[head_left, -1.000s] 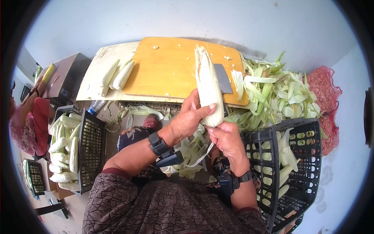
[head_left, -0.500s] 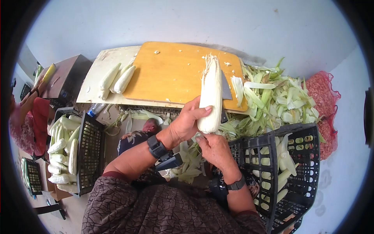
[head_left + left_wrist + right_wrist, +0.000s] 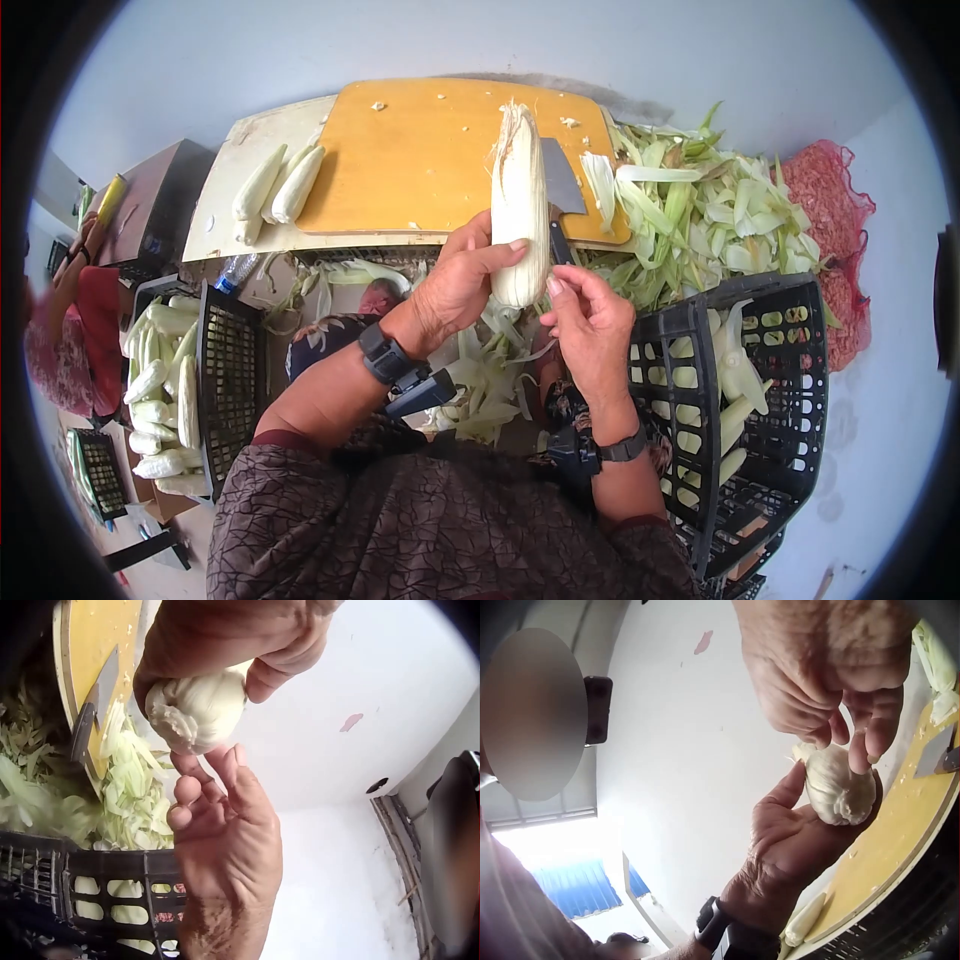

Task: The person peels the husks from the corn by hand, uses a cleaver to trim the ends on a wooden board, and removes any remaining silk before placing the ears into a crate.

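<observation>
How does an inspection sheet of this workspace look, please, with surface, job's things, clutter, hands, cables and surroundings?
Surface: yellow board lies on a pale board; small scraps on the yellow one.
Job's things: one corn ear held up; loose ears at the yellow board's left edge; knife on its right part, handle past the near edge.
Clutter: husks heaped at right, more on the floor.
Hands: left hand grips the corn ear; right hand at its lower end, contact unclear.
Cables: nothing seen.
Surroundings: left crate, right crate, red sack, white wall, another person at left.
</observation>
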Motion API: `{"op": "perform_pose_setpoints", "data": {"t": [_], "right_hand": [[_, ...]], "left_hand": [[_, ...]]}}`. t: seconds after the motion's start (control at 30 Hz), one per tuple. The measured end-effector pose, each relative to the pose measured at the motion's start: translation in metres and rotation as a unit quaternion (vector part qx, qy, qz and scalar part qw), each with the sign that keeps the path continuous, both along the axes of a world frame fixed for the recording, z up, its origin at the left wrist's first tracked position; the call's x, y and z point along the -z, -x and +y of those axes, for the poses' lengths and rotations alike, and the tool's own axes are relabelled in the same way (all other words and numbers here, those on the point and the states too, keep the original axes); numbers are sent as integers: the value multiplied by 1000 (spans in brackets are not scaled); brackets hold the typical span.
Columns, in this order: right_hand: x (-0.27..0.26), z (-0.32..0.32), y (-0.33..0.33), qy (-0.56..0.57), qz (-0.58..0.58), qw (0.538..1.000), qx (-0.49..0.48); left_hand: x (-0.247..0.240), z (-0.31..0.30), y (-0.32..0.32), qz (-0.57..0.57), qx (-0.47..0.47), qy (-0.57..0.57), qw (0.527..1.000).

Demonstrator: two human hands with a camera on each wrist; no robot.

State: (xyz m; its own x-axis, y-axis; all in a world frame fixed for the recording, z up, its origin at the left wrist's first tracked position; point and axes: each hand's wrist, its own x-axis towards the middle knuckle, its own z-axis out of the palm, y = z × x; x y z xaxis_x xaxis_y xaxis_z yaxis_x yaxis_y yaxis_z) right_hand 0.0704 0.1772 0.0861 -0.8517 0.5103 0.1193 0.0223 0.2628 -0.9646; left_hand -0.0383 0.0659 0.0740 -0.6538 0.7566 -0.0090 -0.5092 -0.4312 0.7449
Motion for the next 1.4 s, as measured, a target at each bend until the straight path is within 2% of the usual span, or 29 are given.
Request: {"op": "perform_pose_setpoints", "data": {"t": [0.17, 0.3, 0.47, 0.6, 0.7, 0.8, 0.9, 0.97, 1.0, 1.07, 1.1, 1.17, 1.4], "right_hand": [[6, 1, 2, -40, 24, 999, 10], [13, 3, 2, -62, 21, 997, 32], [19, 4, 1, -166, 28, 985, 39], [27, 6, 3, -193, 35, 979, 47], [22, 6, 1, -195, -10, 979, 55], [21, 4, 2, -198, -1, 978, 61], [12, 2, 3, -179, 4, 981, 78], [5, 3, 2, -191, -29, 978, 79], [3, 4, 3, -190, -29, 978, 79], [2, 5, 2, -157, -26, 986, 50], [3, 5, 2, -155, -26, 986, 52], [5, 4, 3, -57, -26, 998, 9], [12, 1, 0, -86, -33, 996, -20]], "left_hand": [[6, 6, -7, 64, -41, 52, 996], [6, 9, -12, 80, -44, 71, 993], [8, 9, -15, 91, -40, 115, 988], [14, 9, -16, 112, -41, 132, 984], [11, 9, -18, 156, -49, 156, 974], [10, 8, -17, 142, -44, 153, 977], [12, 9, -16, 88, -45, 93, 991], [14, 6, -11, 0, 9, 21, 1000], [13, 6, -10, 0, 9, 22, 1000], [11, 5, -9, -73, 39, 5, 997], [11, 5, -9, -73, 41, 7, 996], [15, 6, -8, -87, 34, -8, 996], [27, 5, -1, -135, 77, -34, 987]]}}
